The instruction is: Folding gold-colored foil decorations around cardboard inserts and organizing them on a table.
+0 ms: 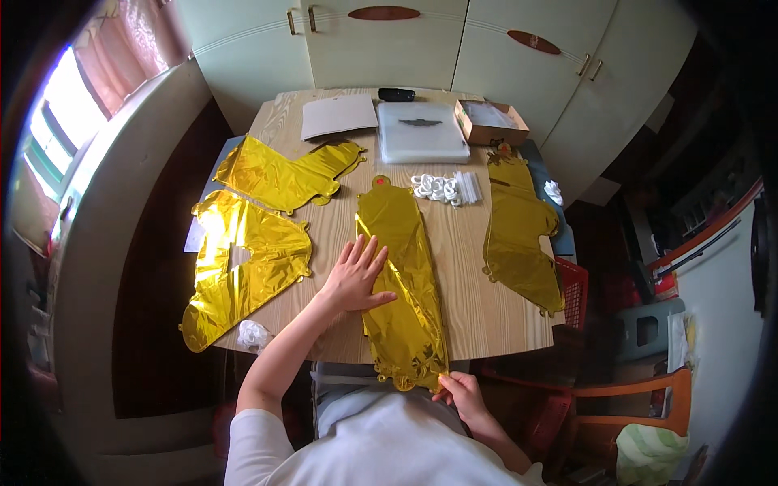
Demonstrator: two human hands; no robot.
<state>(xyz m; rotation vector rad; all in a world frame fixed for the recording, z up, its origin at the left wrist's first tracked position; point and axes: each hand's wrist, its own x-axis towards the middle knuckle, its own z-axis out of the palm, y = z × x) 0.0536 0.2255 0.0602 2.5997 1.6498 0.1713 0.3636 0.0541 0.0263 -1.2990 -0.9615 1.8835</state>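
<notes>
My left hand (356, 277), fingers spread, lies on the gold foil (408, 267) in mid worktop (466, 243); my right hand (460, 394) pinches its corner past the six o'clock edge, and bare wood (484, 332) at five o'clock leaves room to move

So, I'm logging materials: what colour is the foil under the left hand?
The foil is shiny golden yellow; the head view shows it.
</notes>
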